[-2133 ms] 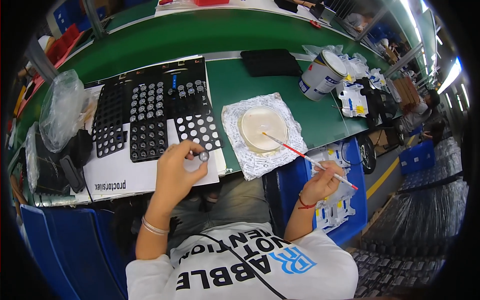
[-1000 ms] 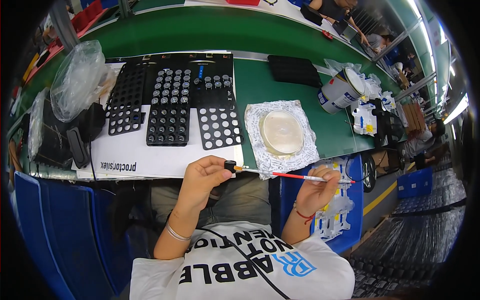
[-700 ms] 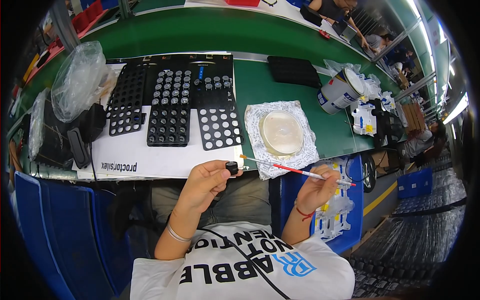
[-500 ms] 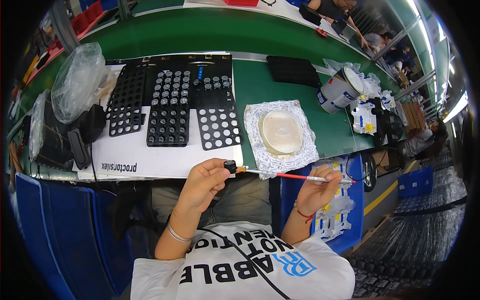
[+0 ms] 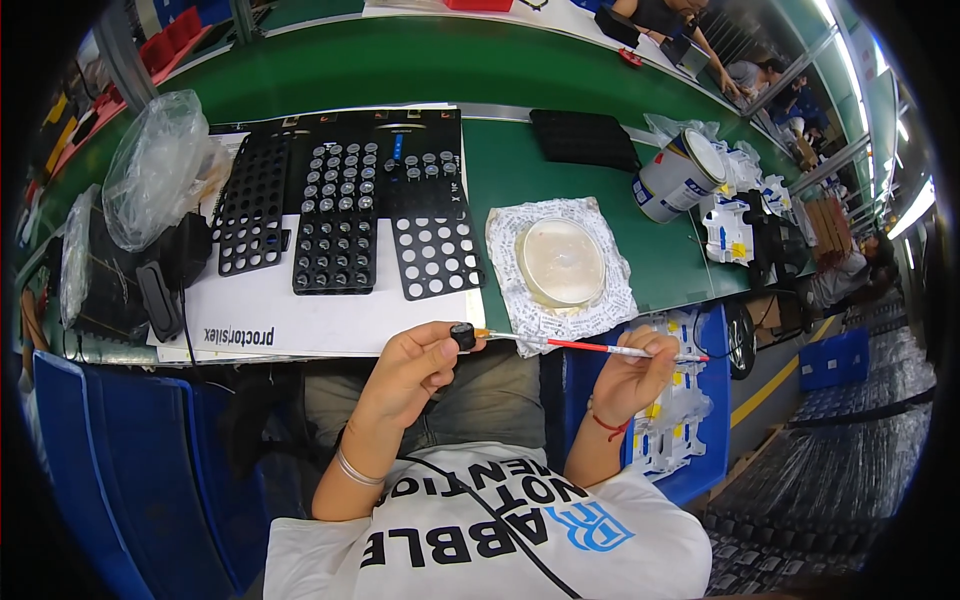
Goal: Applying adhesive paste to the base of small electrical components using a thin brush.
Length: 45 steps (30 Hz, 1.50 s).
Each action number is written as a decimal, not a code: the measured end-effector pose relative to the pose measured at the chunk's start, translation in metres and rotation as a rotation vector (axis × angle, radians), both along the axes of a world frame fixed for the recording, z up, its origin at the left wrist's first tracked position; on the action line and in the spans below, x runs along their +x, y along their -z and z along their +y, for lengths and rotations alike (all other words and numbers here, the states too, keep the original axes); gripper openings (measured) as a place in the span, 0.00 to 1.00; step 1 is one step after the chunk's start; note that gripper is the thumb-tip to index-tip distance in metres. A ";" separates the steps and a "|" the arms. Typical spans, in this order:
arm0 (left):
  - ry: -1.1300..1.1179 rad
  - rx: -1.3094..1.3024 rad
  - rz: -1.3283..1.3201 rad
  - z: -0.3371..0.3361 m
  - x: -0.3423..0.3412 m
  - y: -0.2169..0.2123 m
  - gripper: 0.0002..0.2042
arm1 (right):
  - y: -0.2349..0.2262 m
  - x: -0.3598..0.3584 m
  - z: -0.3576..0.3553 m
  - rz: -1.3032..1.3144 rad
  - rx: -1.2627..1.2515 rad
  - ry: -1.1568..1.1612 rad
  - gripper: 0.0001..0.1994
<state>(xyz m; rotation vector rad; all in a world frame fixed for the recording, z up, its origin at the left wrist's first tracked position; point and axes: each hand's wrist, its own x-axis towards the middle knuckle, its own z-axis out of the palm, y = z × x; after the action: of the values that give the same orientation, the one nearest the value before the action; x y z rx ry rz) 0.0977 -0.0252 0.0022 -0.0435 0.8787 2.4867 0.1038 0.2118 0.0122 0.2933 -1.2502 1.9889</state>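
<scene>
My left hand (image 5: 408, 372) pinches a small black knob-like part (image 5: 463, 336) between thumb and fingers, just off the table's front edge. A thin paintbrush (image 5: 580, 346) with a red and white handle is held near its back end in my right hand (image 5: 638, 372). The brush lies nearly level, its brown bristles at the right side of the black part; whether they touch is too small to tell. Beyond the brush, a round dish (image 5: 562, 262) with a pale, milky surface sits on a crumpled printed paper (image 5: 508, 300).
Left of the dish are a black tray of small round parts (image 5: 337, 225), a partly filled tray (image 5: 438, 255) and a holed tray (image 5: 255, 205). A tin can (image 5: 680, 178) tilts at the right. Clear plastic bags (image 5: 155, 170) lie far left. A blue bin (image 5: 712, 440) holds white parts.
The black part has turned slightly in my left fingers, and the brush has shifted a little with it. Both hands keep their grips.
</scene>
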 end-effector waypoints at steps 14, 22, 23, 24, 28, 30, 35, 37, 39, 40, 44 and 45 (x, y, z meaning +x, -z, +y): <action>-0.684 -1.177 0.523 -0.058 -0.069 -0.018 0.11 | 0.006 -0.002 0.011 -0.041 -0.109 0.135 0.11; -0.765 -1.734 0.722 -0.070 -0.095 -0.012 0.10 | 0.007 -0.004 0.010 -0.053 -0.102 0.130 0.11; -0.766 -1.733 0.725 -0.070 -0.095 -0.011 0.10 | 0.007 -0.004 0.011 -0.054 -0.097 0.131 0.11; -0.769 -1.756 0.712 -0.068 -0.094 -0.013 0.10 | 0.007 -0.004 0.011 -0.052 -0.098 0.132 0.11; -0.731 -1.796 0.641 -0.063 -0.094 -0.015 0.10 | 0.008 -0.005 0.013 -0.065 -0.116 0.139 0.11; -0.736 -1.809 0.642 -0.061 -0.093 -0.016 0.10 | 0.009 -0.005 0.013 -0.061 -0.118 0.131 0.11; -0.725 -1.854 0.686 -0.064 -0.094 -0.017 0.09 | 0.010 -0.006 0.014 -0.073 -0.143 0.143 0.11; -0.712 -1.891 0.692 -0.064 -0.093 -0.022 0.10 | 0.010 -0.006 0.016 -0.072 -0.135 0.147 0.11; -0.729 -1.934 0.778 -0.060 -0.097 -0.034 0.11 | 0.011 -0.006 0.019 -0.070 -0.128 0.153 0.11; -0.748 -1.974 0.862 -0.058 -0.102 -0.041 0.12 | 0.012 -0.006 0.020 -0.064 -0.122 0.155 0.11; -0.626 -2.038 1.119 -0.038 -0.143 -0.057 0.16 | 0.012 -0.004 0.022 -0.060 -0.157 0.150 0.11; -0.579 -2.144 1.162 -0.035 -0.157 -0.056 0.17 | 0.011 -0.003 0.022 -0.054 -0.158 0.148 0.11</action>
<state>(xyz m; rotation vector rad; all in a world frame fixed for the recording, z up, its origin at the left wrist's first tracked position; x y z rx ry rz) -0.0591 -0.0605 0.0581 0.4770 3.6588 0.3258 0.1009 0.2339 0.0010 0.0678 -1.1069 1.9642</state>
